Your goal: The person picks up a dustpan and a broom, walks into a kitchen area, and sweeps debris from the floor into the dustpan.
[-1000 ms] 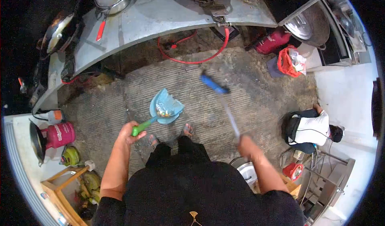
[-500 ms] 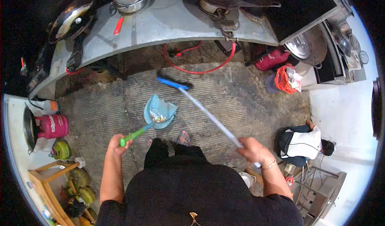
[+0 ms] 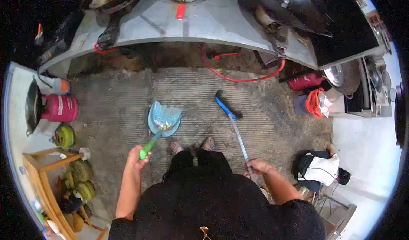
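My left hand (image 3: 138, 158) is closed round the green handle of a light-blue dustpan (image 3: 164, 119), which holds small bits of litter and lies low in front of my feet. My right hand (image 3: 258, 168) grips the pale stick of a broom (image 3: 239, 138). The broom's blue head with dark bristles (image 3: 227, 108) is on the grooved floor (image 3: 191, 86), right of the dustpan and apart from it.
A metal counter (image 3: 149, 22) with pans spans the front, a red hose (image 3: 238, 79) hanging below. Pink (image 3: 61, 107) and green gas cylinders and a wooden rack (image 3: 38, 172) stand left. At right are a red bag (image 3: 314, 103) and a crouching person (image 3: 319, 169).
The broom head has moved right, away from the dustpan, and its stick is more upright. My right hand has shifted left and nearer my body. The view has turned.
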`<control>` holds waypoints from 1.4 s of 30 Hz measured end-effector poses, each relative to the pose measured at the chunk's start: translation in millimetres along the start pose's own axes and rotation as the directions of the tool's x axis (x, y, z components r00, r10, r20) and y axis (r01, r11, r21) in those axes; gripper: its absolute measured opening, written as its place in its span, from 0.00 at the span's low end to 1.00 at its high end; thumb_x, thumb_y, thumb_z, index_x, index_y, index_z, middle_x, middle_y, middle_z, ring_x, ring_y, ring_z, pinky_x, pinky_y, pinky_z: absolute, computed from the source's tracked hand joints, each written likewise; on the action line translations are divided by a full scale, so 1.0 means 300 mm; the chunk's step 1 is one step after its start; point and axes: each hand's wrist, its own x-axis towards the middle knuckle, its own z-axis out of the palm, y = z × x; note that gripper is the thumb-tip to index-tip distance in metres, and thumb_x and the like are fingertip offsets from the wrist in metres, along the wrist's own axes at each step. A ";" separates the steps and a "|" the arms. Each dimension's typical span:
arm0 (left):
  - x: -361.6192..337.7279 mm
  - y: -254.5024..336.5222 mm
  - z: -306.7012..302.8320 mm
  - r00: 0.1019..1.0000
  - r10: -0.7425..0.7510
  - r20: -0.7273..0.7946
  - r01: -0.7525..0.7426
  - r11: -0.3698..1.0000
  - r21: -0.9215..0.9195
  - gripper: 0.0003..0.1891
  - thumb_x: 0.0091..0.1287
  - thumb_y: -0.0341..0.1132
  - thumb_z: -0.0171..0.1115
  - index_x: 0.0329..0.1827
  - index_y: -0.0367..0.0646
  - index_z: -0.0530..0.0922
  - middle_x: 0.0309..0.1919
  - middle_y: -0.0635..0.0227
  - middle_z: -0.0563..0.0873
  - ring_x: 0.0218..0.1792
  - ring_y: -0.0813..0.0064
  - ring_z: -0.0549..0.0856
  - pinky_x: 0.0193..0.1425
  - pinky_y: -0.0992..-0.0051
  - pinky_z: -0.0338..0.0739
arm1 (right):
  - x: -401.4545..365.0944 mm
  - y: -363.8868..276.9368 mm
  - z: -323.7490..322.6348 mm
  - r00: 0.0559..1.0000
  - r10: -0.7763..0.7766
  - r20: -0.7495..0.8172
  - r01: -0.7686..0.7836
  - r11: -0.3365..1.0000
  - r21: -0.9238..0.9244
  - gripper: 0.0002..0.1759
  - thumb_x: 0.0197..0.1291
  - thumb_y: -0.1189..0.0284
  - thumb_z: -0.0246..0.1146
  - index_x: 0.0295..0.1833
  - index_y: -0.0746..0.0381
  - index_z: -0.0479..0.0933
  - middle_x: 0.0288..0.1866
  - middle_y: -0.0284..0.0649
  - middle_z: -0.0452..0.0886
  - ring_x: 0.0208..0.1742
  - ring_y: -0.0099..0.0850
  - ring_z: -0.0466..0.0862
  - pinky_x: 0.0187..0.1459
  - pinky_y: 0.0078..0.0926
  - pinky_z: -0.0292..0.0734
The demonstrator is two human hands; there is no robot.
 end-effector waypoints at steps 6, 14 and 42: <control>-0.056 0.036 0.069 0.996 0.037 -0.077 -0.037 0.999 -0.002 0.18 0.60 0.41 0.53 0.45 0.35 0.66 0.34 0.59 0.74 0.30 0.67 0.77 0.26 0.71 0.78 | 0.092 -0.006 0.153 0.923 -0.159 -0.352 0.010 0.921 -0.389 0.17 0.52 0.61 0.60 0.26 0.66 0.69 0.12 0.39 0.67 0.13 0.32 0.69 0.17 0.30 0.68; -0.064 -0.014 0.175 0.915 0.394 -0.084 -0.364 0.899 0.245 0.27 0.50 0.39 0.68 0.48 0.35 0.66 0.38 0.65 0.74 0.38 0.76 0.75 0.41 0.78 0.72 | -0.009 -0.057 0.194 0.911 -0.266 -0.316 0.059 0.841 -0.538 0.18 0.54 0.62 0.58 0.31 0.70 0.71 0.15 0.40 0.69 0.16 0.31 0.70 0.18 0.31 0.65; 0.111 -0.168 0.172 0.294 0.822 -0.488 -0.737 0.520 0.432 0.11 0.57 0.23 0.53 0.43 0.37 0.69 0.48 0.52 0.73 0.52 0.67 0.72 0.57 0.68 0.64 | 1.258 -1.614 0.573 0.271 -0.962 0.040 0.181 0.011 -0.983 0.23 0.50 0.58 0.55 0.27 0.72 0.77 0.29 0.55 0.78 0.34 0.47 0.80 0.36 0.37 0.75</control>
